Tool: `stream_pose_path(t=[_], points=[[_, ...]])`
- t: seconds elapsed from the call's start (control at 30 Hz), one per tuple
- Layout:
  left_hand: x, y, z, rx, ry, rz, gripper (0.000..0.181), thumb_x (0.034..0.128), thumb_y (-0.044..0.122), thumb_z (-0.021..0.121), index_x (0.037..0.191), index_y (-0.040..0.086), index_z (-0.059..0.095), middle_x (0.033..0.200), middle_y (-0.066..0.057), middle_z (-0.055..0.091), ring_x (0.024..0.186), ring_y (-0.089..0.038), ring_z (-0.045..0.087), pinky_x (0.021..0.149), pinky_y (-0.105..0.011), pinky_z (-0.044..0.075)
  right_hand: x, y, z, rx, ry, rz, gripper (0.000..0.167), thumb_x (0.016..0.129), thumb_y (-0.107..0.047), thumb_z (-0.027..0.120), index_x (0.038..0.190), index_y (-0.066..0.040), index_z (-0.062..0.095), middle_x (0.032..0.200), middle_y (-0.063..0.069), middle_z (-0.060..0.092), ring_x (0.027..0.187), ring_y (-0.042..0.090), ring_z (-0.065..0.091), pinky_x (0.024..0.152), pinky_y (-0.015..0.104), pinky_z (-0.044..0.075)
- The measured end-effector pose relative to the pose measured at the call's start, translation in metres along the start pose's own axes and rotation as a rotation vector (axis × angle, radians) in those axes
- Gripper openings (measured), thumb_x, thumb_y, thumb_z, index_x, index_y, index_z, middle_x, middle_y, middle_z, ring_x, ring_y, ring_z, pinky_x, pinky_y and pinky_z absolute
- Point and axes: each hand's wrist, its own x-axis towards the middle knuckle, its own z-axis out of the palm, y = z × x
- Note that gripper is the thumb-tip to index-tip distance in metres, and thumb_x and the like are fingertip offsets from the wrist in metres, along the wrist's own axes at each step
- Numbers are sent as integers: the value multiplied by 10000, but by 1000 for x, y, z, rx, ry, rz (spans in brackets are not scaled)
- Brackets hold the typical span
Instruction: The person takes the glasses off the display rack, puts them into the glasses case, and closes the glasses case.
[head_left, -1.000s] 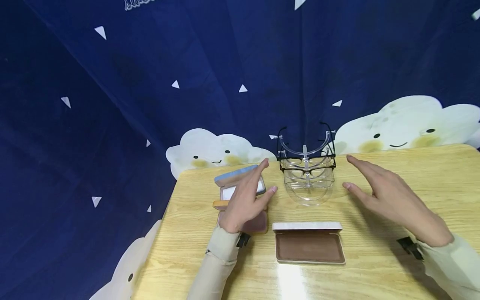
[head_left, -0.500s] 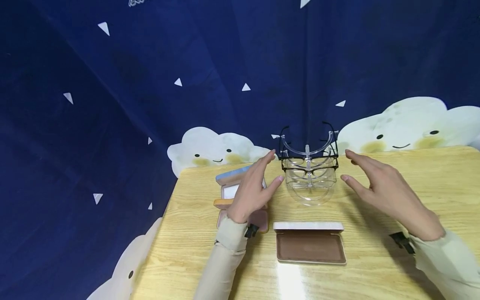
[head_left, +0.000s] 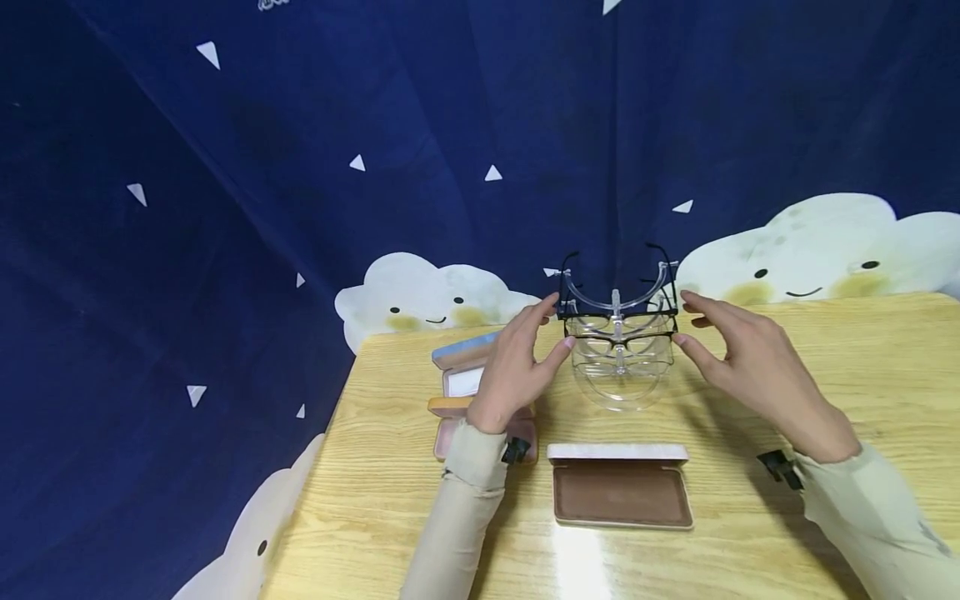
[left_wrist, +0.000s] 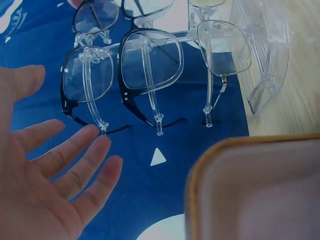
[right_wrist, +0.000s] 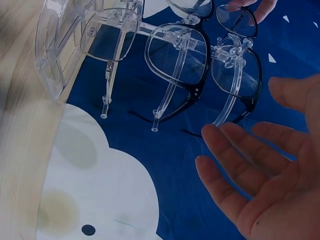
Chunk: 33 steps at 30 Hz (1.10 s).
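Note:
A clear stand [head_left: 617,300] holds several pairs of glasses one above another. The top pair [head_left: 570,316] and the middle pair [head_left: 617,342] have black frames; a thin metal-rimmed pair [left_wrist: 223,48] hangs lowest. My left hand [head_left: 517,367] is at the left side of the upper glasses, fingers extended and apart, holding nothing. On the opposite side my right hand [head_left: 757,362] mirrors it, fingers loosely spread. In the wrist views, the left hand [left_wrist: 60,170] and right hand [right_wrist: 265,165] have fingertips close to the black temples; contact cannot be told.
A white case with brown lining [head_left: 621,495] lies open in front of the stand. At the left, partly behind my left arm, are an open blue case [head_left: 461,352] and an open orange case [head_left: 447,407]. A dark blue cloth [head_left: 450,108] hangs behind the wooden table [head_left: 375,492].
Both hands have moved inward toward the stand from either side and now lie close beside the upper glasses. The glasses and cases have not moved.

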Motion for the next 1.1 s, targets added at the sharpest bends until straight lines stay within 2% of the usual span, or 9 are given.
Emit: stream_pose_path(t=[0.23, 0.33, 0.47, 0.63, 0.8, 0.97, 1.1], points=[[7, 2, 0, -41, 23, -11, 538, 1013, 294, 680, 1511, 144, 540, 1332, -29, 699, 1160, -203, 693, 920, -348, 587, 9, -1, 5, 21, 32, -23, 546, 892, -121, 787, 1409, -46, 630, 1258, 239, 734, 921, 408, 768, 805, 604, 538], [11, 4, 1, -52, 44, -13, 490, 1013, 279, 680, 1473, 138, 583, 1316, -57, 709, 1136, -219, 709, 887, -326, 593, 13, -1, 8, 17, 53, -33, 492, 876, -97, 790, 1350, -39, 673, 1178, 229, 765, 854, 397, 770, 695, 508, 532], [14, 6, 4, -48, 81, -14, 410, 1008, 274, 685, 1388, 122, 656, 1249, -79, 732, 1077, -213, 727, 834, -294, 604, 17, -1, 11, 12, 73, -40, 406, 862, -61, 783, 1262, -28, 720, 1054, 204, 796, 779, 363, 765, 588, 364, 433], [17, 6, 9, -58, 102, -22, 317, 993, 220, 714, 1289, 108, 720, 1176, -78, 762, 1013, -193, 741, 806, -348, 640, 18, -1, 14, 17, 87, -19, 341, 883, -42, 763, 1223, -32, 743, 1045, 199, 797, 766, 359, 756, 612, 385, 459], [19, 5, 13, -110, 112, -27, 273, 982, 148, 722, 1248, 92, 744, 1159, -82, 783, 964, -182, 754, 809, -371, 653, 18, -2, 14, 13, 110, 6, 294, 909, -29, 732, 1202, -39, 759, 1087, 196, 795, 732, 334, 738, 621, 407, 499], [20, 4, 16, -175, 135, -26, 253, 1001, 122, 691, 1242, 73, 750, 1109, -75, 784, 949, -179, 756, 805, -338, 655, 19, -3, 16, 16, 136, 12, 267, 918, -23, 722, 1180, -45, 773, 1082, 172, 802, 705, 270, 713, 618, 303, 472], [19, 3, 17, -199, 151, -37, 238, 1020, 132, 670, 1234, 73, 756, 1068, -74, 779, 948, -171, 745, 803, -232, 633, 18, -4, 17, 33, 147, 10, 247, 920, -28, 730, 1161, -46, 779, 1009, 143, 814, 699, 218, 693, 611, 192, 411]])
